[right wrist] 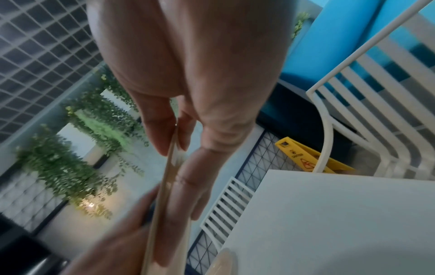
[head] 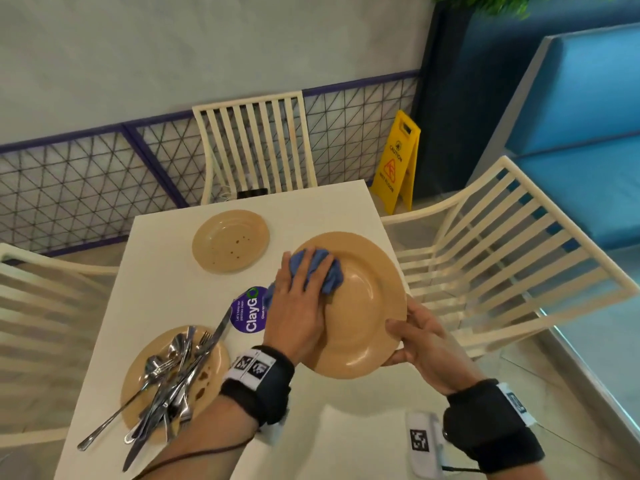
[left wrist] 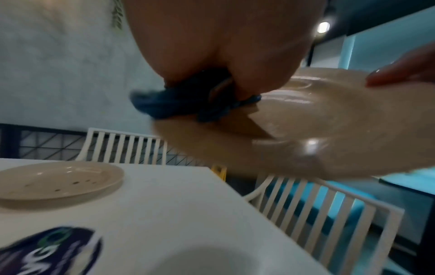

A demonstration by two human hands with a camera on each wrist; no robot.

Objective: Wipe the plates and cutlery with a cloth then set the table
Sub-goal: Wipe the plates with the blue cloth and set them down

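A tan plate (head: 363,306) is held tilted above the table's right edge. My right hand (head: 415,337) pinches its near right rim, thumb on top; the right wrist view shows that plate (right wrist: 164,186) edge-on between thumb and fingers. My left hand (head: 298,306) grips a bunched blue cloth (head: 329,275) and presses it on the plate's left inner face; the left wrist view shows the cloth (left wrist: 179,100) on the plate (left wrist: 317,121). A second tan plate (head: 230,240) with dark spots lies at the table's far side. A third plate (head: 204,372) at the near left holds several pieces of cutlery (head: 173,382).
The white table (head: 166,292) carries a round purple sticker (head: 251,310). Cream slatted chairs stand at the far side (head: 256,140), the right (head: 502,251) and the left (head: 41,306). A yellow caution sign (head: 398,161) stands on the floor beyond the table's far right corner.
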